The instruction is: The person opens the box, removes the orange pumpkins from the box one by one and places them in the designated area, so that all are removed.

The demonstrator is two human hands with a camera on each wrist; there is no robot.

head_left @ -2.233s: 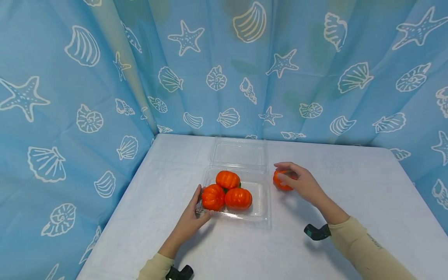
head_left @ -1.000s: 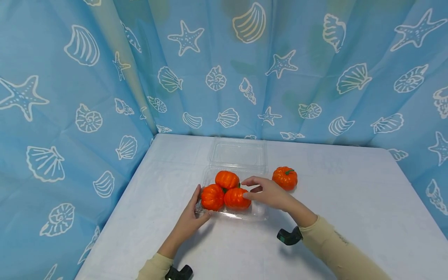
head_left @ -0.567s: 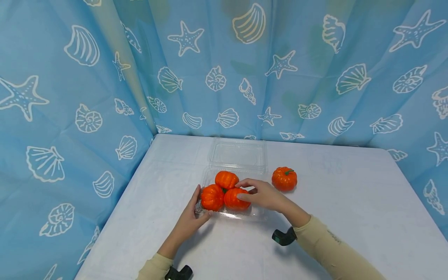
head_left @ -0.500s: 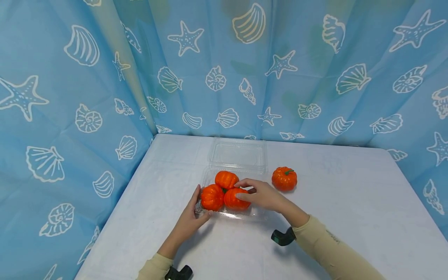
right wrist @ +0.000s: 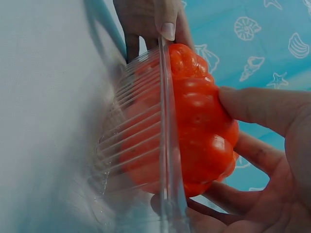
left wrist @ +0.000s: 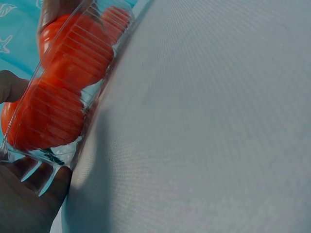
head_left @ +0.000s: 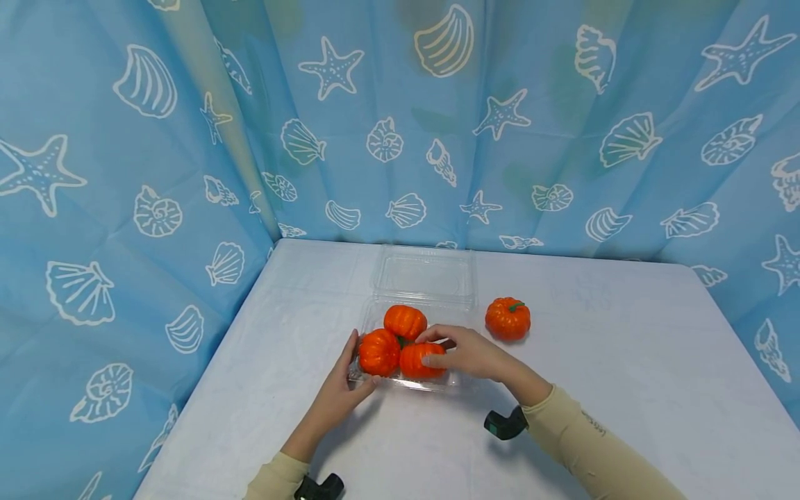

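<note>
A clear plastic clamshell container [head_left: 459, 317] lies with its lid folded back, bearing three small orange pumpkins. My left hand [head_left: 342, 390] holds its front left corner, thumb on the near rim and fingers at the side, beside the left pumpkin [head_left: 378, 353]. Behind sits the back pumpkin [head_left: 405, 321]. My right hand [head_left: 469, 353] grips the front right pumpkin [head_left: 412, 362], which stays inside the container. In the right wrist view the thumb [right wrist: 252, 106] presses its upper side, with fingers curled round the far side. A fourth pumpkin [head_left: 507, 319], green stem up, stands on the table right of the container.
The flat transparent lid [head_left: 425, 275] extends toward the back of the table. White cloth covers the table [head_left: 625, 361]. A blue shell-print curtain [head_left: 387, 180] hangs behind and at the left.
My right hand has left the pumpkin on the table, moved left to the front right pumpkin and taken hold of it. That pumpkin has shifted slightly toward me. The left hand stays put.
</note>
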